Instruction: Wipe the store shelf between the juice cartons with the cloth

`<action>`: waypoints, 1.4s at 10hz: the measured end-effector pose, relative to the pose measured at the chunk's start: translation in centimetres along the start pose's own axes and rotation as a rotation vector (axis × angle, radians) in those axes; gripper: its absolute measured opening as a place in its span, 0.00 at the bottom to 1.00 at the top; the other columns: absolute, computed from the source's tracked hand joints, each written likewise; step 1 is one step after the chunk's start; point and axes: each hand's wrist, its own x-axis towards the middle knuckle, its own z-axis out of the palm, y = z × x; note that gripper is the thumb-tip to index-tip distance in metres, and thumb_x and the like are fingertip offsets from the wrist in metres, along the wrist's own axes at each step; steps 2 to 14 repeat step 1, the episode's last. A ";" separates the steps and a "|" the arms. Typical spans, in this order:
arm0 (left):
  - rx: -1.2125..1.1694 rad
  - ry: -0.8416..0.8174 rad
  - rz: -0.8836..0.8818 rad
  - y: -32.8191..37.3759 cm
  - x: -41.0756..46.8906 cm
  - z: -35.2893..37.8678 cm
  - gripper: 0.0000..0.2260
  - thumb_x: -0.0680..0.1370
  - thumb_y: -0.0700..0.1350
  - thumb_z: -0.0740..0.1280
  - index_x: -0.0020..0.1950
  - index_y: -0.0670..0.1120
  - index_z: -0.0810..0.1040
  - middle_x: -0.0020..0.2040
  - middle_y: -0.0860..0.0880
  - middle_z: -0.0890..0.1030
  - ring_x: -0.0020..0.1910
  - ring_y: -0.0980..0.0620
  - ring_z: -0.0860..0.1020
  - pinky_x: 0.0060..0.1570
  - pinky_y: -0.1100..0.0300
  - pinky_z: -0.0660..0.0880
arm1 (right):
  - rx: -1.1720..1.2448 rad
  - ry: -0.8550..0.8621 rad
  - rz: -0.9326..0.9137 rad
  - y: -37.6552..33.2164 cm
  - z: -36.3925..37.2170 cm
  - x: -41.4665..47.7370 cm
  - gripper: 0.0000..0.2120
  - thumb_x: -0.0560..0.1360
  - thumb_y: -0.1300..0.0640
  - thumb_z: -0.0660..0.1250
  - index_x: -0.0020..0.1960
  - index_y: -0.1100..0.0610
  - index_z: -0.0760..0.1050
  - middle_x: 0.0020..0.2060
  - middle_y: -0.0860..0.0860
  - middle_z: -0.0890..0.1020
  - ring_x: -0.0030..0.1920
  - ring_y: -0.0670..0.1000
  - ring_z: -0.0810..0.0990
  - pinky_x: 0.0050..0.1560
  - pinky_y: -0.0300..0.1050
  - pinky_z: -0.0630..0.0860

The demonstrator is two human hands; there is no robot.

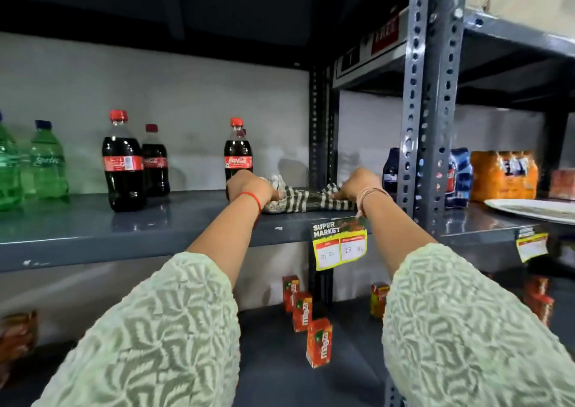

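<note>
A striped grey-and-white cloth (306, 200) lies bunched on the upper grey shelf (124, 223), at its right end. My left hand (249, 187) grips the cloth's left end, just in front of a cola bottle (238, 151). My right hand (359, 186) presses down on the cloth's right end, fingers flat. Both arms reach up in pale green patterned sleeves. Three red juice cartons (319, 341) stand in a row on the lower shelf (280, 375) between my arms. Another carton (379, 299) stands further right, partly hidden by my right sleeve.
Two cola bottles (124, 161) and green soda bottles (46, 161) stand to the left on the upper shelf. A perforated steel upright (426, 102) rises right of my right hand. A price tag (340, 243) hangs from the shelf edge. Orange bottle packs (504, 173) sit in the right bay.
</note>
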 end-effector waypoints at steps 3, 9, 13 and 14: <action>-0.026 0.028 0.079 -0.4 -1.0 -1.1 0.24 0.66 0.52 0.73 0.53 0.36 0.75 0.52 0.41 0.79 0.55 0.43 0.77 0.45 0.57 0.71 | -0.068 0.186 -0.081 -1.3 0.6 -0.9 0.14 0.72 0.56 0.68 0.53 0.65 0.75 0.55 0.63 0.80 0.57 0.62 0.77 0.55 0.51 0.75; -0.026 0.028 0.079 -0.4 -1.0 -1.1 0.24 0.66 0.52 0.73 0.53 0.36 0.75 0.52 0.41 0.79 0.55 0.43 0.77 0.45 0.57 0.71 | -0.068 0.186 -0.081 -1.3 0.6 -0.9 0.14 0.72 0.56 0.68 0.53 0.65 0.75 0.55 0.63 0.80 0.57 0.62 0.77 0.55 0.51 0.75; -0.026 0.028 0.079 -0.4 -1.0 -1.1 0.24 0.66 0.52 0.73 0.53 0.36 0.75 0.52 0.41 0.79 0.55 0.43 0.77 0.45 0.57 0.71 | -0.068 0.186 -0.081 -1.3 0.6 -0.9 0.14 0.72 0.56 0.68 0.53 0.65 0.75 0.55 0.63 0.80 0.57 0.62 0.77 0.55 0.51 0.75; -0.026 0.028 0.079 -0.4 -1.0 -1.1 0.24 0.66 0.52 0.73 0.53 0.36 0.75 0.52 0.41 0.79 0.55 0.43 0.77 0.45 0.57 0.71 | -0.068 0.186 -0.081 -1.3 0.6 -0.9 0.14 0.72 0.56 0.68 0.53 0.65 0.75 0.55 0.63 0.80 0.57 0.62 0.77 0.55 0.51 0.75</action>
